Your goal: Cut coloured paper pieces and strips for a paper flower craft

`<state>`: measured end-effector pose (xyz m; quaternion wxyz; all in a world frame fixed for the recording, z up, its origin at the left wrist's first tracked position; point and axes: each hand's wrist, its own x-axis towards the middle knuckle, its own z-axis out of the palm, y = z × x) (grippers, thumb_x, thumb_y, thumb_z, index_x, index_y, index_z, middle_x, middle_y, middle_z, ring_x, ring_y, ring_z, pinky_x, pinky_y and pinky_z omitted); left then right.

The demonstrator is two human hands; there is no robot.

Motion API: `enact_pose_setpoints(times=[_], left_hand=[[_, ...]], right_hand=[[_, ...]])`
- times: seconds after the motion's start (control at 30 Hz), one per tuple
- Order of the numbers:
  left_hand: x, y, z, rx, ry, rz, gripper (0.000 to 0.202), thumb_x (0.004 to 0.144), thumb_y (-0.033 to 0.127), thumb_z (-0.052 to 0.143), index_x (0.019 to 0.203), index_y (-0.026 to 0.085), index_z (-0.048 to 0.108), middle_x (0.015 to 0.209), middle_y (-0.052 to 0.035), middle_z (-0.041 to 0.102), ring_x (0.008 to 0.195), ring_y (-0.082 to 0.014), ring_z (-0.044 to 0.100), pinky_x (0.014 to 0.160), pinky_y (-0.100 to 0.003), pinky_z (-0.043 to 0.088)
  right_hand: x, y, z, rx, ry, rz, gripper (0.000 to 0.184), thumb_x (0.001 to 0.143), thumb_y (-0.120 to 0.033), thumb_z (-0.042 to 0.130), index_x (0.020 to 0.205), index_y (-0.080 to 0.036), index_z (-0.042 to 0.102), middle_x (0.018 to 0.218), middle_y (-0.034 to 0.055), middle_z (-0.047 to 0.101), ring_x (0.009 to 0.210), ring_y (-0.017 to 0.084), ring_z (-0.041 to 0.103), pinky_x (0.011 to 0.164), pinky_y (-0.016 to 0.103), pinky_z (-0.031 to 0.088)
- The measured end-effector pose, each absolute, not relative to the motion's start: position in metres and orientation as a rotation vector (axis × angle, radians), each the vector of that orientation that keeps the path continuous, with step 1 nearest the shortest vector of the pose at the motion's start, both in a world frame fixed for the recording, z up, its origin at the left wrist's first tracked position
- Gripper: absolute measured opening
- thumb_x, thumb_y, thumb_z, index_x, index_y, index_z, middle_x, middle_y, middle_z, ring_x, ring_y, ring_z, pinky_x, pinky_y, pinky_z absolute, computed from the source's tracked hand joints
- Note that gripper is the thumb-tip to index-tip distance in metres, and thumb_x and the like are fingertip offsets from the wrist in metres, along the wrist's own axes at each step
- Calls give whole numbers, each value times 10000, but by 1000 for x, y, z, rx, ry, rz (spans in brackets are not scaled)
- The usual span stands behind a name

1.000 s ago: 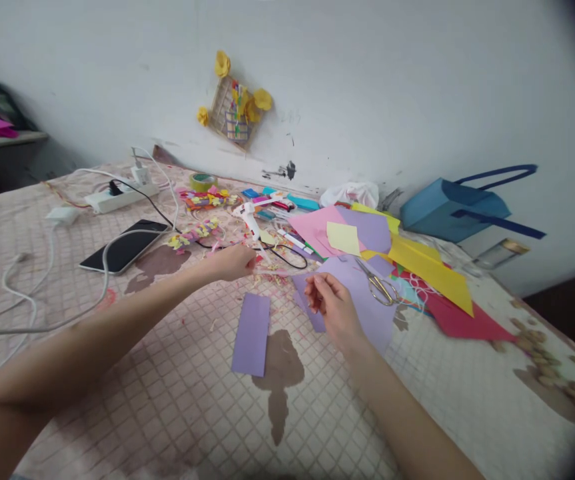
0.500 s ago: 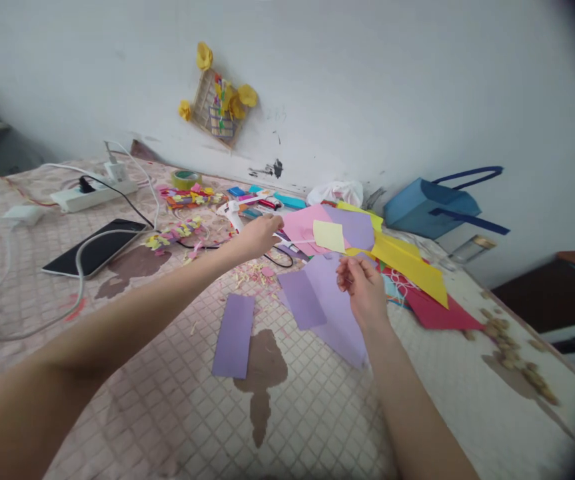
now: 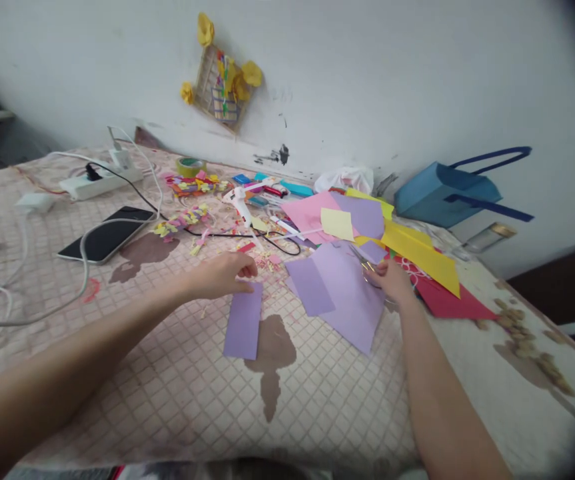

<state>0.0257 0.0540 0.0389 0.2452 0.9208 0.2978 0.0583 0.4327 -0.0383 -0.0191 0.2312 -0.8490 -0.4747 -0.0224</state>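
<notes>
My left hand (image 3: 224,275) is at the top end of a purple paper strip (image 3: 243,327) that lies flat on the cloth. Its thumb and fingers are curled together over that edge. My right hand (image 3: 394,281) has its fingers closed on the handles of a pair of scissors (image 3: 366,264), whose blades point away over a large lavender sheet (image 3: 350,300). A second, darker purple piece of paper (image 3: 310,287) overlaps the left side of this sheet.
A white glue gun (image 3: 240,203) with a black cord stands behind my hands among paper scraps. Coloured sheets (image 3: 422,253) are piled at the right, near a blue bag (image 3: 447,197) and a glass jar (image 3: 490,238). Leftward are a tablet (image 3: 107,235), a power strip (image 3: 100,183) and cables.
My left hand has come back from beside the glue gun to the purple strip. My right hand has moved slightly right and down, and scissors now show in it. The view has shifted a little.
</notes>
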Motion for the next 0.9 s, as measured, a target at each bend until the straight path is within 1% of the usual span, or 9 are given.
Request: enact_pose_setpoints(times=[0.1,0.2,0.27,0.4,0.47,0.57,0.7,0.8,0.9], left_hand=[[30,52,29,2552,790,182,326,656,299,613,945,153,577,949,-58,593,867,-180,539,736,-253,393],[31,54,21,2545,810,166,329,626,304,629,922,170,576,894,-42,591,828,-180,537,693,-252,386],[30,56,21,2521,814,153,264,630,301,617,858,174,581,834,-27,590,775,-166,539,650,-241,379],[26,57,31,2485,784,130,135,666,287,577,732,169,568,755,-16,578,727,-150,538,621,-230,376],[24,55,37,2441,803,126,139,682,293,566,744,169,559,764,-16,583,721,-148,545,613,-229,382],[25,53,38,2364,845,213,207,692,319,570,833,171,540,827,-24,594,722,-147,560,594,-226,398],[40,48,35,2314,812,350,242,741,345,526,905,167,527,835,-38,601,717,-148,570,601,-235,424],[51,42,35,2353,742,304,242,720,324,554,896,159,547,879,-58,604,728,-157,570,612,-246,426],[51,39,37,2415,707,187,292,649,321,628,892,169,574,896,-52,607,783,-177,564,657,-258,426]], right_hand=[[439,-36,-21,-2355,-1353,-27,174,666,-336,593,662,-186,504,658,51,589,662,209,550,616,303,382],[440,-37,-20,-2365,-1334,-70,112,693,-269,558,638,-183,511,664,77,591,699,229,558,647,323,382],[440,-39,-17,-2364,-1267,-125,87,724,-248,517,715,-163,537,714,109,604,730,244,566,658,338,384],[424,-42,-2,-2295,-1150,-188,259,799,-327,452,962,-135,512,792,115,631,710,226,585,617,321,403],[404,-42,7,-2212,-1201,-147,281,781,-393,494,950,-170,519,772,68,641,651,189,581,587,287,408],[364,-40,15,-1965,-1397,26,239,768,-424,519,782,-187,546,650,33,615,552,162,538,534,270,381],[324,-37,12,-1963,-1521,129,232,758,-419,537,676,-204,502,592,-7,579,541,145,519,534,255,353],[309,-36,3,-2074,-1522,147,240,694,-415,604,723,-205,490,677,6,594,607,159,537,556,258,359],[297,-37,-5,-2148,-1571,155,413,595,-432,686,876,-191,503,859,73,607,758,211,563,605,283,388]])
